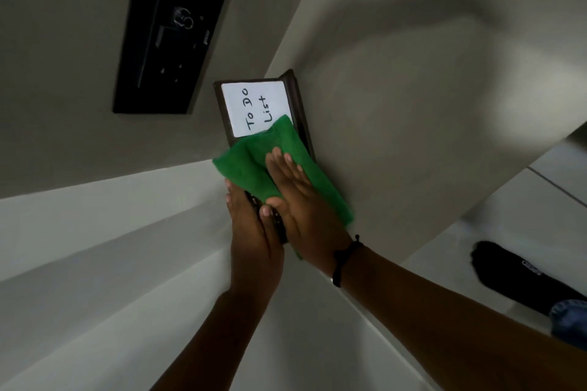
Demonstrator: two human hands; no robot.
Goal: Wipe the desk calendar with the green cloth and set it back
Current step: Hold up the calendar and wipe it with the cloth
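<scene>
Grey, matte and smooth, the desk [413, 111] tilts across the view as a broad slab, its long edge running past a black panel [173, 28] on the wall beyond. From the fingers outward: the right hand's fingers [286, 165] lie flat and close together, pressed palm-down on the green cloth [251, 165], a soft, nappy microfibre square, creased in folds. The right hand [305, 209] does not grasp the cloth; it only presses it against the face of the desk calendar [254, 105]. A dark cord bracelet [343, 259] circles that wrist.

The left hand's fingers [232, 197] curl round the calendar's near end, thumb on top, clamped on it; the left hand [254, 238] steadies it from below. The calendar is a stiff dark-brown frame with a glossy white card reading "To Do List"; its far half shows bare, its near half sits under the cloth. It lies along the desk's edge nearest the wall, though I cannot tell whether it rests on the top.

To the right the desktop is bare and wide. Pale floor tiles [476, 232] show past its right edge, with a black-socked foot [505, 267] and a denim hem [568, 317].
</scene>
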